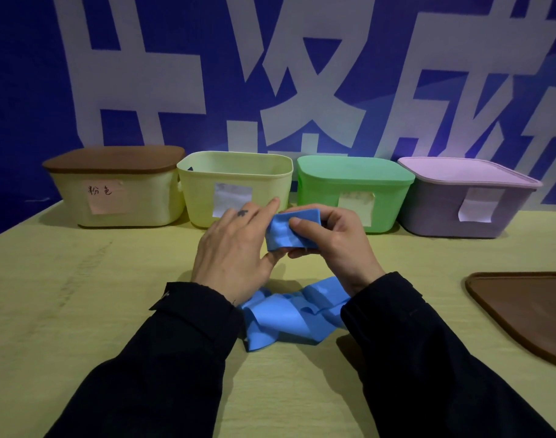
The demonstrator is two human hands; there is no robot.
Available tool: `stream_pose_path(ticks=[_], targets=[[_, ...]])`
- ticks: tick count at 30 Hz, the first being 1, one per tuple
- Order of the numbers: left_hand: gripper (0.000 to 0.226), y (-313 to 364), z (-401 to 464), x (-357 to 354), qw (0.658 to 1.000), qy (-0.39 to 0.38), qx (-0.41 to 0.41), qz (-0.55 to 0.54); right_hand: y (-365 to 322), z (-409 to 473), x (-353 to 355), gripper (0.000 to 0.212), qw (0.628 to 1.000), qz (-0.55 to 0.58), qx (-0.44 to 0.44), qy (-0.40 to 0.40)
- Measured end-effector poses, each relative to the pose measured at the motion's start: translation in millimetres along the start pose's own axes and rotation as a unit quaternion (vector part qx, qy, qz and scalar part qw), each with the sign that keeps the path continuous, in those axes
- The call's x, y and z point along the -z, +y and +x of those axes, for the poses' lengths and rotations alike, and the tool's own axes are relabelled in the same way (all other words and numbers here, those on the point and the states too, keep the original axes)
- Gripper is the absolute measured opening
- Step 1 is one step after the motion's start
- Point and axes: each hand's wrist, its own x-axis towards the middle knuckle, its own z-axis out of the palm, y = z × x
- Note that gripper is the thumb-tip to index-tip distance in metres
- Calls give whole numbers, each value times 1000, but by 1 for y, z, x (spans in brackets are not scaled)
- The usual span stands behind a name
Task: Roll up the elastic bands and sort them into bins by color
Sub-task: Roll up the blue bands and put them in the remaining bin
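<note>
A pink note (106, 197) on the cream bin (118, 205) reads "粉色" in handwriting. The notes on the other bins cannot be read. Large white characters on the blue banner (23, 90) are cut off.

A single wide-angle head-worn camera looks forward and down across the yellow table (80, 311) toward the blue wall banner (33, 90). Both sleeved forearms enter from the bottom edge, close to the lens, while the row of bins (352, 197) stands farther off along the table's far edge. Straight edges bow near the frame borders.
</note>
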Motion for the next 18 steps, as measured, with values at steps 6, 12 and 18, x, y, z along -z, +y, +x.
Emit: stream_pose_path(ticks=[6,12,18], targets=[[79,2,-1,-3,999,-1,1,-43,-1,2,5,19,999,-12,7,34],[73,1,2,1,995,38,10,-92,1,6,11,19,997,-17,6,78],[64,10,0,6,978,83,-1,-191,2,7,13,13,997,-13,10,78]])
